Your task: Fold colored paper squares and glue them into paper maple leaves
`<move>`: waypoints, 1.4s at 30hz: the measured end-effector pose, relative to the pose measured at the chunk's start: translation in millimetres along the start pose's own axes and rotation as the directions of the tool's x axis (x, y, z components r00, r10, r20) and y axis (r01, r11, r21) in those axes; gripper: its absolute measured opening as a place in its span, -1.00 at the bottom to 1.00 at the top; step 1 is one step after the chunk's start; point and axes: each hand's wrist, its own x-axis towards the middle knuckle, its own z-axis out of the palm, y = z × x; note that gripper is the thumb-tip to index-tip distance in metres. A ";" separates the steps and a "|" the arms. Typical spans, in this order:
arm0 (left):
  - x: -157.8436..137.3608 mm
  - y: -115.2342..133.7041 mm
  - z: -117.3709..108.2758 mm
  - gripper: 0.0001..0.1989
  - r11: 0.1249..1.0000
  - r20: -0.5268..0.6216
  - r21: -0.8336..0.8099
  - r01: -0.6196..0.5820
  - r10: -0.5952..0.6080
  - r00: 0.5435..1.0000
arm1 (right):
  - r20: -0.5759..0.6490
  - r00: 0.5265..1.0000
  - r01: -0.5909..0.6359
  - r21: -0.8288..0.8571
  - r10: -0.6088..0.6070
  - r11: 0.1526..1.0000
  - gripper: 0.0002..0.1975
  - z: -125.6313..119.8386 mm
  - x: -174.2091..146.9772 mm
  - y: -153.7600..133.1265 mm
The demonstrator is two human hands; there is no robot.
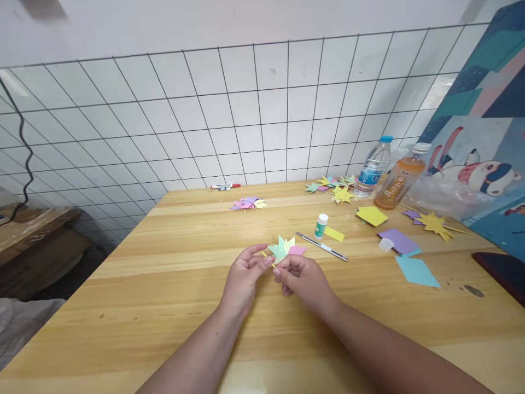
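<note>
Head view: a thin yellow piece (264,254) is pinched in closed fingertips by the left hand (244,273) and right hand (303,277), beside pointed papers (279,249). The rear paper cluster (248,204) seems finished; a blue sheet (417,271) seems left unworked. Room is offered toward the counter's (156,284) left edge.

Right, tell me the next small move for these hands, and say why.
I'd probably press the yellow strip gently against the near edge of the paper cutout. The left hand seems to pinch the strip, the right hand has its fingertips close together beside it, and the cutout lies just beyond both; whether they are already joined is hidden.
</note>
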 end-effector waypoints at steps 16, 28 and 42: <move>0.2 2.0 0.3 -0.60 0.966 0.115 -0.222 0.130 -0.106 0.988 | 0.174 0.979 -0.137 0.194 0.103 0.971 -0.63 -0.8 -0.2 -0.3; -0.6 -0.7 -2.5 -0.76 0.999 0.207 -0.019 0.040 -0.035 0.978 | -0.009 0.999 -0.033 -0.035 0.033 0.999 -0.71 -3.6 1.1 -3.3; -1.6 4.8 -0.1 -0.79 0.997 0.142 0.081 -0.005 -0.006 0.990 | 0.009 1.000 -0.028 -0.043 0.028 0.999 -0.71 -3.8 3.1 -0.2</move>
